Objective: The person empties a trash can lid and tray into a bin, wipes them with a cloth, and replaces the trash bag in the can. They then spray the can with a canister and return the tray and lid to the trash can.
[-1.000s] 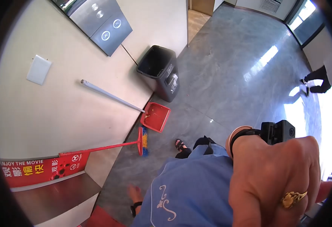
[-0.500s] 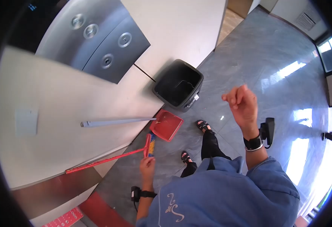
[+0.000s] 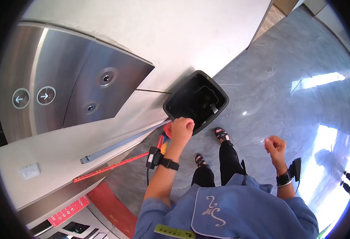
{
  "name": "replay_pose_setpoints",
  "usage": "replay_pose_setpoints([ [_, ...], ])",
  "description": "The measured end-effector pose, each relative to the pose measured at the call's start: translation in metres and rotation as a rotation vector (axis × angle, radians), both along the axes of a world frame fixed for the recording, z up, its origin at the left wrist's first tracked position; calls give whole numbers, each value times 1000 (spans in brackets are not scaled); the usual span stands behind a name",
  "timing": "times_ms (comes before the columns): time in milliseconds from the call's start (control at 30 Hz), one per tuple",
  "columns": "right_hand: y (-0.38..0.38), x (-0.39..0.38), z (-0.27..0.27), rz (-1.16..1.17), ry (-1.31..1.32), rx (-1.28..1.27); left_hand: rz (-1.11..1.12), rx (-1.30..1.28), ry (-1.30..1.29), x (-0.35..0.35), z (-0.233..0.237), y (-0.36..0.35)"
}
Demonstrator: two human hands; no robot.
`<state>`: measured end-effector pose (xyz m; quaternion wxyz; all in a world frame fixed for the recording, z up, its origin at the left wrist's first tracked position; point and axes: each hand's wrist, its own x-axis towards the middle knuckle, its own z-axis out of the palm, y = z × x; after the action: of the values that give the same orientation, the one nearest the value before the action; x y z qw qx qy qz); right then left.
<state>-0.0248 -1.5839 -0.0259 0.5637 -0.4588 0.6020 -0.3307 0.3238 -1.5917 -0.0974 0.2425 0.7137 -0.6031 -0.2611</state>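
My left hand [image 3: 182, 130], its fingers curled closed, is over the near-left corner of a black trash bin [image 3: 224, 108]. Whether anything small is in it, I cannot make out. Inside the bin show a thin pale string and a small whitish piece. Partly behind this hand is a red dustpan [image 3: 167, 130] with a long grey-blue handle [image 3: 121, 142] leaning along the wall. Beside it stands a broom with blue and yellow bristles [image 3: 165, 144] and a red handle [image 3: 113, 167]. My right hand [image 3: 276, 148], fingers curled in, hangs over the floor, apart from everything, with nothing seen in it.
A metal panel [image 3: 79, 75] with arrow buttons is on the white wall at left. A red mat [image 3: 111, 209] lies at lower left. My sandalled feet [image 3: 221, 134] stand on grey, shiny floor tiles [image 3: 258, 79] near the bin.
My left hand has moved up and forward from beside the broom to the bin's corner. The right hand has lowered toward my side. The view has shifted and turned.
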Motion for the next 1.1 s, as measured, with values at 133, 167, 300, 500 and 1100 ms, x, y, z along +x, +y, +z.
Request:
replay_pose_setpoints([
  [133, 23, -27, -34, -20, 119, 135, -81, 351, -104, 2, -29, -34],
  [167, 30, -32, -39, -30, 149, 181, -116, 420, -113, 4, -37, -46],
  [300, 73, -49, -67, -89, 293, 254, -338, 687, -306, 4, -78, -92],
  [500, 119, -68, -77, -281, 306, 470, -801, 882, -155, -57, -185, -102],
  [1100, 181, -84, -100, -411, 289, 669, -737, 748, 210, -70, -222, -125],
])
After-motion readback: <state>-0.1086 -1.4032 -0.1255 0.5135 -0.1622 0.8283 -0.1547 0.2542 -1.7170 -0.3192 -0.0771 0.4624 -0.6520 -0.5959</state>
